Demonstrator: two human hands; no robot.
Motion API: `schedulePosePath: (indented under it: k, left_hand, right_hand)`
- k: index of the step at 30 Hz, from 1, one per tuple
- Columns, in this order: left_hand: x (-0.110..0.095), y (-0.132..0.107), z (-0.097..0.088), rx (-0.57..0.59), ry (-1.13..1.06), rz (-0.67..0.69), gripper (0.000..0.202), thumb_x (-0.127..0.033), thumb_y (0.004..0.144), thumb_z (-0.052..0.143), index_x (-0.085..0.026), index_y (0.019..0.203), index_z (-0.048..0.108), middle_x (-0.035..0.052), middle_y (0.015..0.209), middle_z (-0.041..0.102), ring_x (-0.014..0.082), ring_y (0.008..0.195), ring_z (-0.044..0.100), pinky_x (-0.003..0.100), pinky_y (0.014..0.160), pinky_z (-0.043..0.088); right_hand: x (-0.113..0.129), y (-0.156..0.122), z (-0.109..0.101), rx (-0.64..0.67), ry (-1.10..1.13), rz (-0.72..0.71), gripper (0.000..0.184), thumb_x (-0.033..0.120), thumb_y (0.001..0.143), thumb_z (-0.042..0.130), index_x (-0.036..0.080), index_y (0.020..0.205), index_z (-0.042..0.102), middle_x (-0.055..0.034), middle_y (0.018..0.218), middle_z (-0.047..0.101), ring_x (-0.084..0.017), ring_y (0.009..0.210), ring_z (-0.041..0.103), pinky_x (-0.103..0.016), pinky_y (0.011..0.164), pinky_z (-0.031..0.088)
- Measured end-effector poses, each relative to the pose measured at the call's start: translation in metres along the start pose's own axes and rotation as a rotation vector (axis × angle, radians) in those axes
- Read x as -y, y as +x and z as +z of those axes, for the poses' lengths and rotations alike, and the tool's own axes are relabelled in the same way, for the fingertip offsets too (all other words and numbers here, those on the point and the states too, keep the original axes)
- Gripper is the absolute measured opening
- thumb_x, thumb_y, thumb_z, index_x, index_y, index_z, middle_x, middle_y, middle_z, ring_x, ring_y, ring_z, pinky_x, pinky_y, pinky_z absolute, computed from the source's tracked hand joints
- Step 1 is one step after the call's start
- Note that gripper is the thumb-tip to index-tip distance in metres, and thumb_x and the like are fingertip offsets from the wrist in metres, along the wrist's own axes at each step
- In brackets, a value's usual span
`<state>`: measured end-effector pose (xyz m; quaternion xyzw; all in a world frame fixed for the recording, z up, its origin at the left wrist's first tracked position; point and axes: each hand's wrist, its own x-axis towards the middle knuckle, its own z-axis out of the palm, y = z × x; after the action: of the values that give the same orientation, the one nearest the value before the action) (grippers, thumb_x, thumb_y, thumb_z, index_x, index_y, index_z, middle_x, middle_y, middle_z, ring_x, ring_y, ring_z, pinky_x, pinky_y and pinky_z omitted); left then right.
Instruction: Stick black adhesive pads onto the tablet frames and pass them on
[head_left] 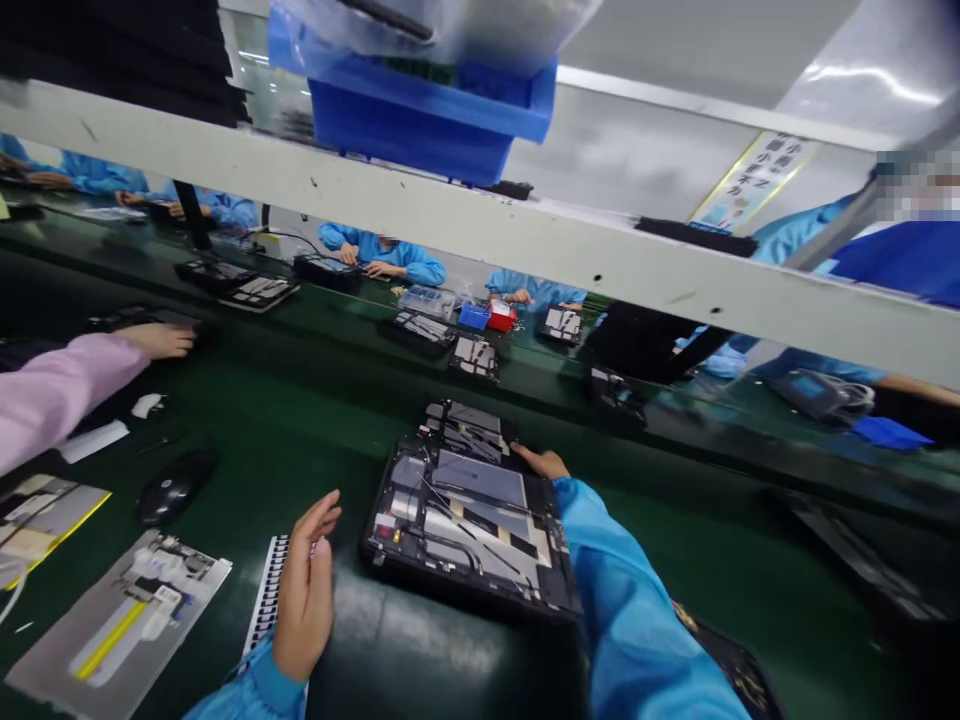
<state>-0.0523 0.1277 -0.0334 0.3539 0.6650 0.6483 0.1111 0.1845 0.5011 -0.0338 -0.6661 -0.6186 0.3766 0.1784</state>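
- Left hand [306,590] raised on edge, fingers loosely open and slightly curled, holding nothing, just beside the opened tablet [457,510] without touching it
- Right hand [541,461] open with fingers extended, fingertips [520,452] resting on the tablet's upper right edge, no firm grip visible
- Opened tablet lying flat on the green tabletop [697,540] between both hands, its black frame showing silver panels and thin cables
- Blue sleeve [630,590] covering the right arm, its cuff ending just behind the hand
- Spiral notebook [268,590] partly hidden behind the left hand, near the tablet
- Black computer mouse [176,487] further left, near a grey panel with a yellow stripe [120,625]
- Co-worker's hand [156,340] at far left, reaching from a pink sleeve [64,395] toward a dark device [146,320]
- Other opened devices [474,357] in a row across the tabletop, beside small blue and red boxes [487,316]
- People in blue smocks [382,255] working further along
- White overhead beam [480,215] crossing the view, with a blue plastic bin [427,110] above it
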Motion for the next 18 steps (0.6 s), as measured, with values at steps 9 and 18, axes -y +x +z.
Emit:
schedulePosePath:
  k: [9, 18]
  left_hand:
    - [0.000, 0.001, 0.003, 0.014, 0.065, -0.061, 0.043, -0.046, 0.103, 0.039, -0.029, 0.140, 0.053, 0.0070, 0.143, 0.057, 0.0240, 0.120, 0.060, 0.043, 0.103, 0.051]
    - [0.003, 0.000, 0.004, 0.021, 0.094, -0.046, 0.044, -0.050, 0.101, 0.042, -0.029, 0.139, 0.054, 0.0078, 0.142, 0.057, 0.0258, 0.121, 0.060, 0.044, 0.103, 0.051]
  right_hand:
    - [0.009, 0.021, 0.033, 0.150, 0.047, 0.144, 0.031, 0.037, 0.096, 0.067, 0.016, 0.118, 0.064, -0.0072, 0.119, 0.065, -0.022, 0.105, 0.066, -0.041, 0.089, 0.058]
    - [0.034, -0.005, 0.035, 0.139, 0.516, 0.020, 0.025, 0.038, 0.098, 0.064, 0.014, 0.107, 0.065, -0.0036, 0.097, 0.071, -0.014, 0.078, 0.070, -0.030, 0.070, 0.060]
